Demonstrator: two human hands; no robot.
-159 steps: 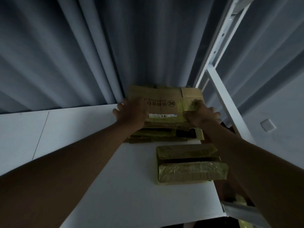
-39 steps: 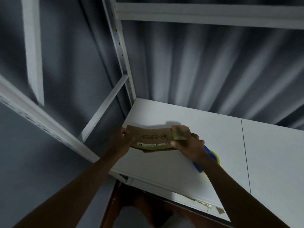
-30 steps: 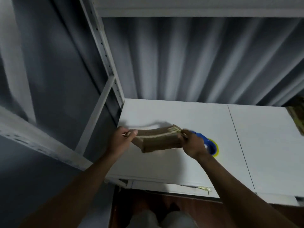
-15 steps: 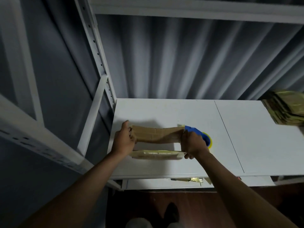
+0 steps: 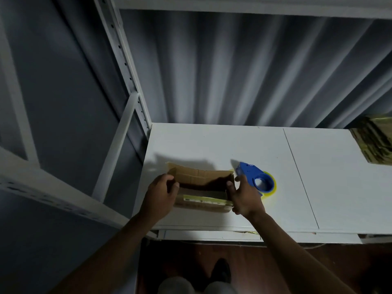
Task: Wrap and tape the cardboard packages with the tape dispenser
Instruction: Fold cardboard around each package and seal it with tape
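Holding one cardboard package [image 5: 201, 188] near the front left corner of the white surface [image 5: 331, 187]: the left hand [image 5: 162, 193] is gripping its left end and the right hand [image 5: 244, 196] is gripping its right end, fingers curled over the open walls. Lying just beside the right hand is a blue tape dispenser [image 5: 255, 179], untouched. Sitting at the far right edge is a stack of flat cardboard [image 5: 375, 143]. The package is looking light, thin-walled and easily crushed; short ends are judged the best hold.
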